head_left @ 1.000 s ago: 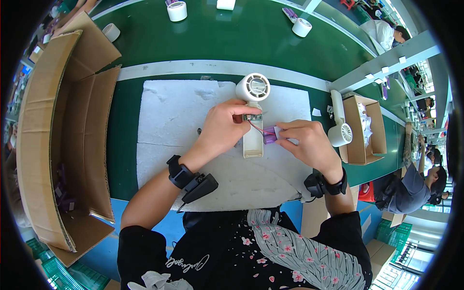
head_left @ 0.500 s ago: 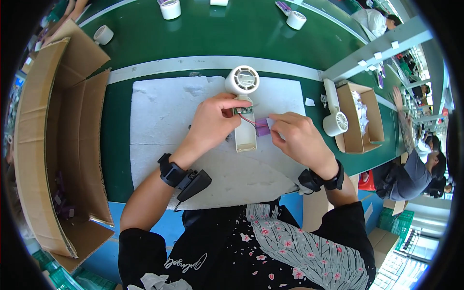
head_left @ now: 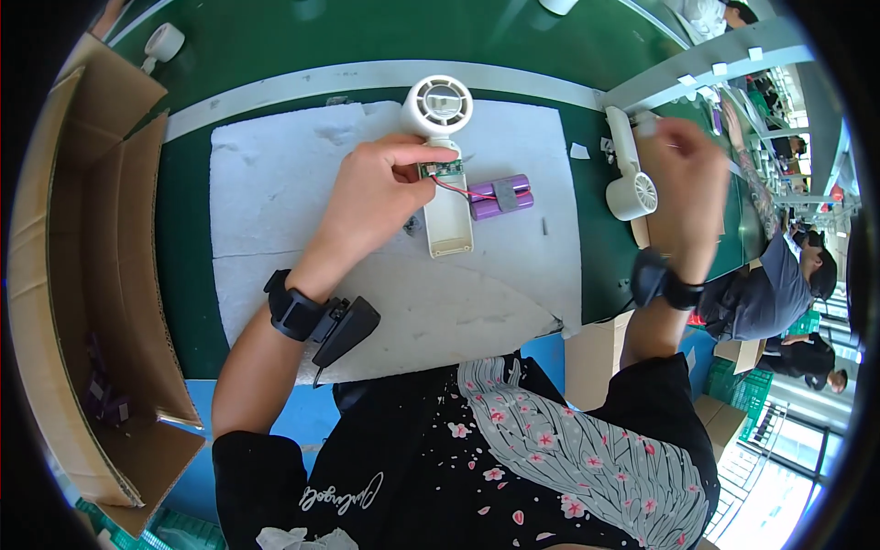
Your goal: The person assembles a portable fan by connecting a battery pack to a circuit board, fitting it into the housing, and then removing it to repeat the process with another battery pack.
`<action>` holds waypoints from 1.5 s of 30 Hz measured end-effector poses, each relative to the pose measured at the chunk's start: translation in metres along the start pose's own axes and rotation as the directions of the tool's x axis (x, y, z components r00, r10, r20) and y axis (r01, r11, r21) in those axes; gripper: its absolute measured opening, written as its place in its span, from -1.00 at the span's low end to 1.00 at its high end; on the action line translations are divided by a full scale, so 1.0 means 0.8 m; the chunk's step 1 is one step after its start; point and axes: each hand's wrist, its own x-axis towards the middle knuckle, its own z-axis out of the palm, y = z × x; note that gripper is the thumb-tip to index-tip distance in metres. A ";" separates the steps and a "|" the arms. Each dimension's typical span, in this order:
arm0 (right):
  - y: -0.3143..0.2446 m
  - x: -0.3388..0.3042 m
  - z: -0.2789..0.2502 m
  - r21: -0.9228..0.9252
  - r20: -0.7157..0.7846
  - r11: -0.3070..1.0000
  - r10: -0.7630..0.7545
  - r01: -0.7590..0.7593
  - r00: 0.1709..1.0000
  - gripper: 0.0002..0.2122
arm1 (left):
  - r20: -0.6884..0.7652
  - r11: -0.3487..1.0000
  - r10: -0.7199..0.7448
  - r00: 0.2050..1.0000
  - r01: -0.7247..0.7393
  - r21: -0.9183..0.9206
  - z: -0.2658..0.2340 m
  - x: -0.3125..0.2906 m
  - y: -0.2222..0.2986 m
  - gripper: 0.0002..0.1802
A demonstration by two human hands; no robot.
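Observation:
A white handheld fan lies with its handle open on the foam mat, its round head pointing away from me. My left hand is closed round the upper handle, fingers and thumb at the small green circuit board. Red and dark wires run from the board to a purple battery pack lying right of the handle, with a grey strip across it. My right hand, smeared by motion, is over the small cardboard box at the right. A whitish blur shows by its fingertips; I cannot tell what it is.
Another white fan lies just left of the small box. At far left stands a tall open carton with purple packs inside. Beyond a pale rail, a white fan rests on the green surface. Co-workers sit at right.
My right hand has left the battery pack and swung right to the small box. The grey strip on the pack is now uncovered. My left hand stays on the fan.

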 end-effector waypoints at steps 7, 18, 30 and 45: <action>-0.043 -0.009 0.010 0.133 0.230 0.989 -0.090 0.060 0.969 -0.68 | 0.030 1.000 -0.030 0.999 0.029 0.008 0.002 0.002 0.004 -0.62; -0.055 -0.036 0.096 0.668 0.544 0.718 -0.649 0.194 0.532 -0.63 | 0.062 1.000 0.015 0.998 -0.015 0.007 -0.011 0.009 0.005 -0.63; -0.052 -0.038 0.093 0.430 0.825 0.454 -0.549 -0.781 0.135 -0.34 | 0.074 0.992 0.067 0.995 -0.075 0.101 -0.011 0.011 0.006 -0.64; -0.051 -0.030 0.083 0.429 0.837 0.430 -0.519 -0.794 0.171 -0.06 | 0.035 0.952 0.192 0.981 -0.195 0.238 -0.006 0.009 0.009 -0.68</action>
